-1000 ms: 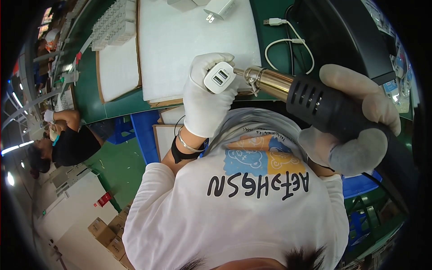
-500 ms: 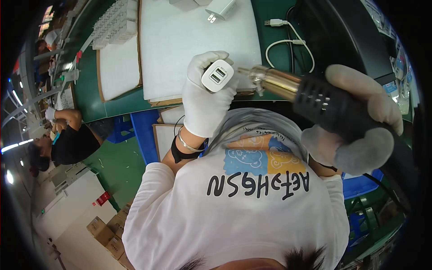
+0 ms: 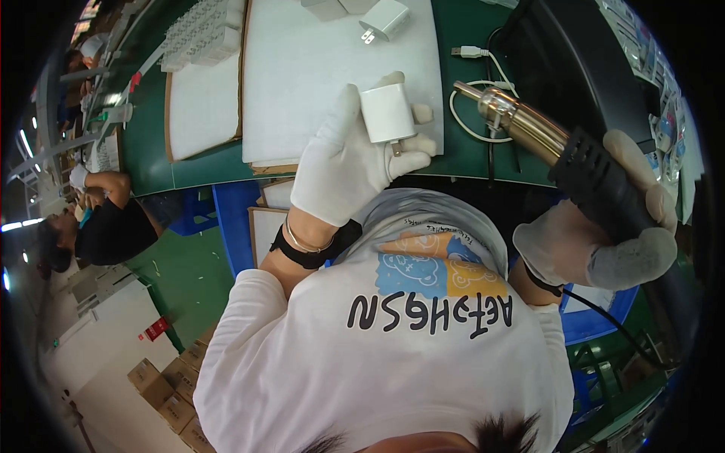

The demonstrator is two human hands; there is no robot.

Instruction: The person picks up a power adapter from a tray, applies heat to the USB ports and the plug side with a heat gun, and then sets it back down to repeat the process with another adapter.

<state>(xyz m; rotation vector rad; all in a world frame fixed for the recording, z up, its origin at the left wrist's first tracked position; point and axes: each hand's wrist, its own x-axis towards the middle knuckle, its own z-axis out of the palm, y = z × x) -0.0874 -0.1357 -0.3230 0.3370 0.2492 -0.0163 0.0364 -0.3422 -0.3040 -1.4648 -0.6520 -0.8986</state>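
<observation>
My left hand (image 3: 338, 166), in a white glove, holds a white USB wall charger (image 3: 388, 113) over the white pad. The charger lies across the fingers with its smooth broad side up, and a metal prong shows at its lower end. In my gloved right hand (image 3: 604, 230) is a hot air gun (image 3: 578, 155) with a black vented handle and a metal barrel. Its thin nozzle points up and left, to the right of the charger and apart from it. The charger's port face is out of sight.
A second white charger (image 3: 385, 20) lies on the white foam pad (image 3: 294, 68). Beside the pad is a white USB cable (image 3: 472, 51). A black box-shaped device (image 3: 574, 68) stands at right. Packed white pieces (image 3: 204, 38) fill the far left; another person (image 3: 113, 219) sits at left.
My left hand has turned the charger, so its port face has given way to a smooth side and a prong. The hot air gun has drawn back right, farther from the charger.
</observation>
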